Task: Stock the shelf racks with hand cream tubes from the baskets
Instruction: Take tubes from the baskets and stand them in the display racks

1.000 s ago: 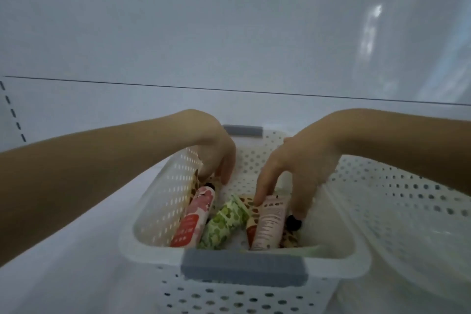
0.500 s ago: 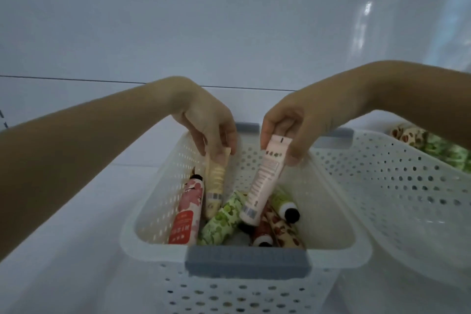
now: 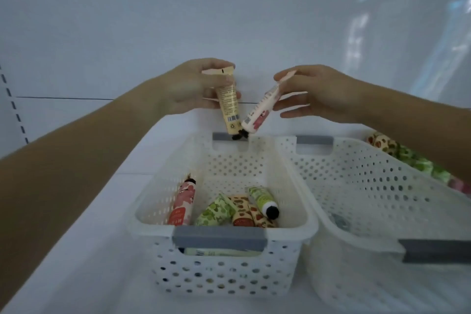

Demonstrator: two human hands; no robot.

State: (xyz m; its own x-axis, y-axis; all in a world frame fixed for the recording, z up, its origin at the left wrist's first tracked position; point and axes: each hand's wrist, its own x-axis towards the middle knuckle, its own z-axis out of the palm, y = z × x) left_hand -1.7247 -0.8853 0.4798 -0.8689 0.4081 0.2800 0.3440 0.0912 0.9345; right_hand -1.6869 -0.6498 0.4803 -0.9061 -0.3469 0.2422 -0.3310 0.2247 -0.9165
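Above the far rim of the left white basket [image 3: 224, 275], the left hand [image 3: 188, 89] grips a pale yellow hand cream tube [image 3: 229, 107] by its crimped end, cap down. The right hand [image 3: 318, 94] pinches a tilted white-and-pink tube [image 3: 260, 112], its cap just beside the other's. Several patterned tubes [image 3: 216, 211] lie in that basket. A second basket [image 3: 382, 186] stands against its right side.

Room lies open over the left basket's [image 3: 229, 168] middle; loose tubes [image 3: 239, 209] crowd its floor; the right basket [image 3: 369, 181] abuts.
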